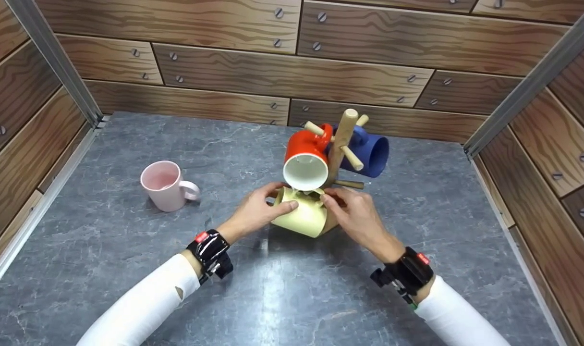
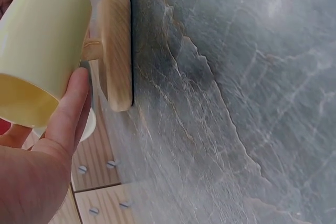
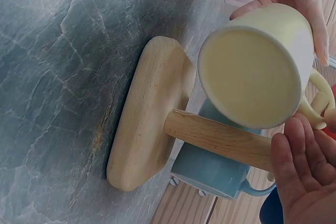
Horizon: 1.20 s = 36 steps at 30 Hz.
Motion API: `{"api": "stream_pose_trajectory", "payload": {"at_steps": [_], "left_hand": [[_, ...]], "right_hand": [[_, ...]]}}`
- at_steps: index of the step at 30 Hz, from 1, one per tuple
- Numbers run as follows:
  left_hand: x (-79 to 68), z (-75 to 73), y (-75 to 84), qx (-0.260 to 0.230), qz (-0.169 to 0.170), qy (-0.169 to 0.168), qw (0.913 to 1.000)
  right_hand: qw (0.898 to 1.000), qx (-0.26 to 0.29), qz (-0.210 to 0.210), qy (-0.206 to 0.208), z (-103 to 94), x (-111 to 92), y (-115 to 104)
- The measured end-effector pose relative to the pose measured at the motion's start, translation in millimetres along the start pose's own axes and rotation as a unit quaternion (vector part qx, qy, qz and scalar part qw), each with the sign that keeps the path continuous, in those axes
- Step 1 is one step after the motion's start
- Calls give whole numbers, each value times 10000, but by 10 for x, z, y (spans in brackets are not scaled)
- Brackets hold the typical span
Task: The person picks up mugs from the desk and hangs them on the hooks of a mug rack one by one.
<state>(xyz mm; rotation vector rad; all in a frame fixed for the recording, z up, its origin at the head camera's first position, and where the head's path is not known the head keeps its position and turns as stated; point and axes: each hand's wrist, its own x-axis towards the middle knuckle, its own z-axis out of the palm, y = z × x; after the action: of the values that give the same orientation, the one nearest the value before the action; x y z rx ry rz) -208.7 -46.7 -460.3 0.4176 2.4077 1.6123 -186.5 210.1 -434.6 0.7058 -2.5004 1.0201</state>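
A pale yellow mug [image 1: 299,221] lies tilted on its side in the air at the front of a wooden mug tree [image 1: 341,151]. My left hand [image 1: 256,211] grips it at the open end, thumb on the outside. My right hand [image 1: 361,218] pinches its handle [image 3: 311,117] with thumb and fingertips. That handle is turned up and overlaps a peg in the right wrist view. Just above hangs a red mug [image 1: 299,144] with a white inside, its mouth toward me. The tree's wooden base [image 3: 144,114] stands on the tabletop below the yellow mug.
A dark blue mug [image 1: 371,154] hangs on the tree's right side. Low behind the post is a light blue mug [image 3: 210,166]. To the left, a pink mug [image 1: 164,190] stands upright on the grey marbled table [image 1: 128,250]. Wood-patterned walls [image 1: 225,67] enclose the back and sides.
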Motion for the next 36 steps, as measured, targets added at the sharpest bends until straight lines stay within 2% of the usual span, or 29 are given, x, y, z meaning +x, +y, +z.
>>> {"api": "stream_pose_trajectory", "payload": {"at_steps": [12, 23, 36], "left_hand": [[57, 85, -23, 23, -80, 123, 9999], [75, 142, 7, 442, -21, 180, 9989], [37, 122, -59, 484, 110, 146, 9987]], "right_hand": [[9996, -186, 10, 221, -2, -44, 42], [9993, -198, 86, 291, -36, -107, 74], [9988, -305, 49, 386, -112, -196, 138]]}}
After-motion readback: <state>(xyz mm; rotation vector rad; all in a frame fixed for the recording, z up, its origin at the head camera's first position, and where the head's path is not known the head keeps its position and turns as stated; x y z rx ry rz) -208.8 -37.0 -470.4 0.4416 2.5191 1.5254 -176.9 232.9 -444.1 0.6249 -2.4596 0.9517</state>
